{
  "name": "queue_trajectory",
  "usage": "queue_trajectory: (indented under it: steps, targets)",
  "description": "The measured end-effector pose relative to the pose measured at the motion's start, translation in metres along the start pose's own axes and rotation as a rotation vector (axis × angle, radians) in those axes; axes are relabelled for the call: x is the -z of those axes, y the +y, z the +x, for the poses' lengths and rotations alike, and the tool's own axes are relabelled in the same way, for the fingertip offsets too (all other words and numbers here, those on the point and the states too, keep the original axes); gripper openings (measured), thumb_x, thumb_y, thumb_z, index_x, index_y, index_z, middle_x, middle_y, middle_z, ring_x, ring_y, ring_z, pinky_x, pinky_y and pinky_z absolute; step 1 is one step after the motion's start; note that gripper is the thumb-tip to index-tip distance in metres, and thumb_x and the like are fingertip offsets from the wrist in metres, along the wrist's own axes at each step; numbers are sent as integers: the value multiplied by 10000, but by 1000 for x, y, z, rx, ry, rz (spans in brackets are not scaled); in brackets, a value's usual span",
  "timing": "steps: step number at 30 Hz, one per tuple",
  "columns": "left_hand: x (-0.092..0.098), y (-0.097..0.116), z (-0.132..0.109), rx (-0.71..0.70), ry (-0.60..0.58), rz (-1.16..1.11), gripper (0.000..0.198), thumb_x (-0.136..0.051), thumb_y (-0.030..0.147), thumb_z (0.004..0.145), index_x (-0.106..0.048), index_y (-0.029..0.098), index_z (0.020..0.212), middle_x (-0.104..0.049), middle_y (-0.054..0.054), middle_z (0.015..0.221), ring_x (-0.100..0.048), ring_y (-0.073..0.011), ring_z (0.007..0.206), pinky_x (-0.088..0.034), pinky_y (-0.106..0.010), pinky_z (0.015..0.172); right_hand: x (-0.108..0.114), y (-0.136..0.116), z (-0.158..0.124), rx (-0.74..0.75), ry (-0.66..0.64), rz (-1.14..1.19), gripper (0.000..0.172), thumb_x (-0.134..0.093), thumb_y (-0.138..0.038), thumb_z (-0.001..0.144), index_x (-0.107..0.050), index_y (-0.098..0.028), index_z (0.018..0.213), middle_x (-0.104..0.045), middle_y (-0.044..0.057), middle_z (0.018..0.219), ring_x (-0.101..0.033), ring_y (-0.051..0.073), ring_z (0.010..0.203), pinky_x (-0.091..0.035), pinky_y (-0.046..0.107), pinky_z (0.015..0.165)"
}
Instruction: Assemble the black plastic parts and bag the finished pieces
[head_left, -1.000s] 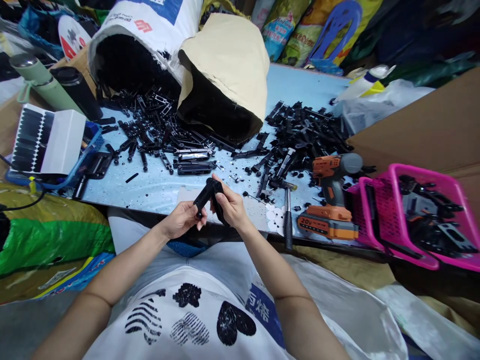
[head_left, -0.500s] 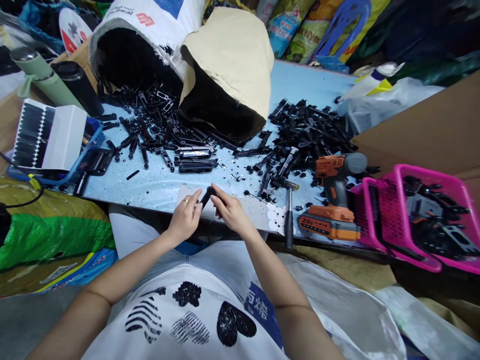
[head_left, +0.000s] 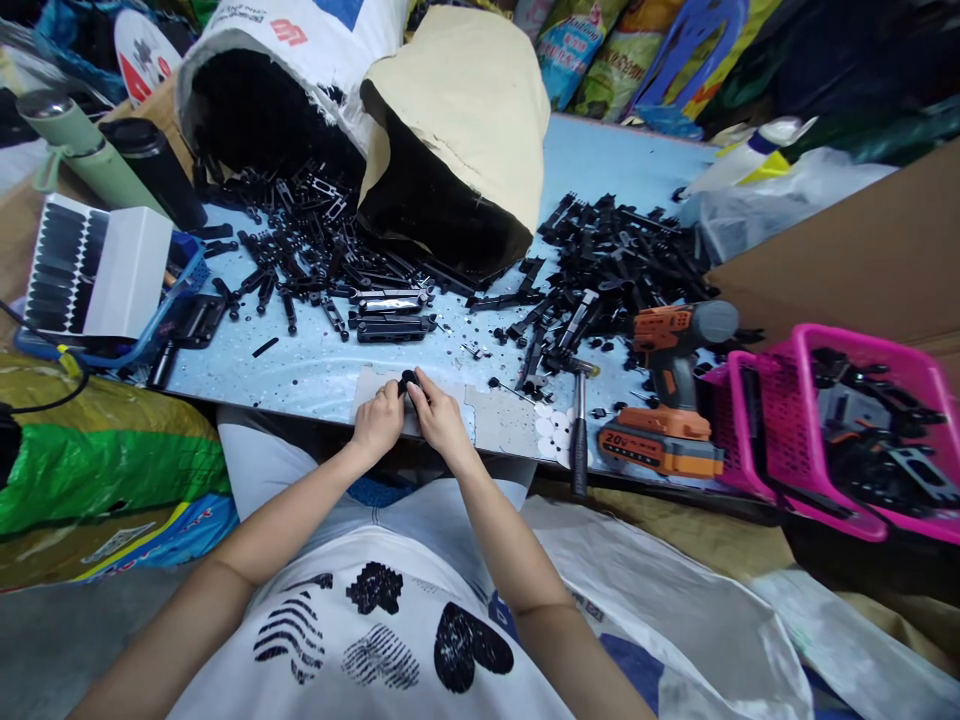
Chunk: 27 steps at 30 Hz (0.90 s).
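Note:
Both hands meet at the table's front edge around one small black part [head_left: 407, 378], mostly covered by the fingers, so its kind cannot be made out. My left hand [head_left: 379, 418] is closed around its left side. My right hand [head_left: 439, 415] grips it from the right, with finger and thumb at its upper end. Under the hands lies a piece of grey cardboard [head_left: 495, 420]. Just beyond them rest two assembled black multi-tool-like pieces [head_left: 395, 328], side by side on the blue table top [head_left: 300, 375].
Heaps of black parts lie left [head_left: 300, 240] and right [head_left: 615, 255], near an open white sack [head_left: 322, 60] and a beige sack [head_left: 465, 110]. A hammer [head_left: 578, 430], an orange cordless drill [head_left: 664, 400] and a pink basket [head_left: 799, 400] stand right. Two bottles [head_left: 97, 150] are far left.
The hands have drawn closer together and shifted slightly left. My left fingers have curled further over the black part, which shows less now, and the right hand has moved in against them.

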<state>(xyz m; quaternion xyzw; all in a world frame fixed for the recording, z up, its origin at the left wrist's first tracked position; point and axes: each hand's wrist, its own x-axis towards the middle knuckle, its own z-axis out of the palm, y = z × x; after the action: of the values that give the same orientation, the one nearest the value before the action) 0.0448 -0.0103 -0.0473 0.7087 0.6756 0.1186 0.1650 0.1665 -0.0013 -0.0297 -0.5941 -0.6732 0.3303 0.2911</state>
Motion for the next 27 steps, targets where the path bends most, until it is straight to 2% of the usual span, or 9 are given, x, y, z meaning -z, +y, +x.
queue_trajectory:
  steps: [3, 8, 11, 13, 17, 22, 24, 27]
  targets:
    - [1, -2, 6, 6, 57, -14, 334, -314, 324, 959, -508, 95, 1106, -651, -172, 897, -665, -259, 771, -469, -309, 655, -3, -5, 0, 38, 79, -65, 498, -368, -420, 943, -465, -168, 1362, -640, 145, 1122, -604, 263, 1035, -469, 393, 884]
    - [7, -4, 7, -134, 205, -137, 311, -358, 268, 919, -508, 92, 1127, -654, -167, 890, -651, -267, 815, -474, -322, 695, -1, -16, -12, 162, 114, -80, 513, -362, -403, 949, -388, -187, 1414, -638, 134, 1057, -619, 244, 973, -496, 361, 839]
    - [5, -7, 2, -181, 327, -175, 327, -333, 259, 904, -512, 93, 1122, -655, -171, 911, -650, -252, 790, -476, -313, 683, -1, -21, -22, 185, 133, -54, 548, -378, -420, 944, -346, -176, 1434, -623, 138, 1111, -607, 241, 1013, -496, 349, 859]
    - [4, -10, -1, -236, 353, -191, 348, -311, 280, 905, -510, 92, 1120, -656, -173, 915, -652, -245, 754, -477, -308, 656, 0, -22, -28, 182, 149, -43, 577, -396, -431, 937, -328, -156, 1440, -610, 147, 1149, -593, 246, 1053, -489, 350, 884]
    - [4, -14, -11, -293, 298, -225, 372, -327, 323, 898, -500, 88, 1128, -654, -180, 906, -654, -264, 761, -486, -322, 649, 3, -20, -36, 204, 100, -47, 564, -408, -434, 934, -359, -155, 1422, -614, 148, 1140, -602, 243, 1037, -493, 356, 880]
    - [9, -10, -29, -161, 227, -328, 324, -396, 323, 878, -496, 134, 1120, -655, -139, 901, -653, -246, 769, -488, -315, 669, 9, -20, -43, 229, 20, -6, 537, -418, -407, 938, -357, -190, 1425, -610, 133, 1165, -600, 230, 1058, -489, 357, 897]
    - [15, -7, -35, -104, 184, -455, 305, -433, 346, 869, -500, 156, 1099, -649, -117, 898, -648, -236, 780, -488, -316, 687, 15, -20, -43, 240, 5, 14, 532, -422, -399, 938, -359, -197, 1426, -610, 127, 1166, -599, 223, 1056, -484, 351, 903]
    - [30, -4, -42, -118, -26, -892, 333, -461, 455, 870, -505, 171, 1038, -637, -60, 806, -628, -186, 716, -492, -294, 676, 27, -19, -43, 287, -24, 49, 516, -410, -389, 943, -361, -213, 1426, -615, 110, 1157, -600, 206, 1035, -480, 333, 899]
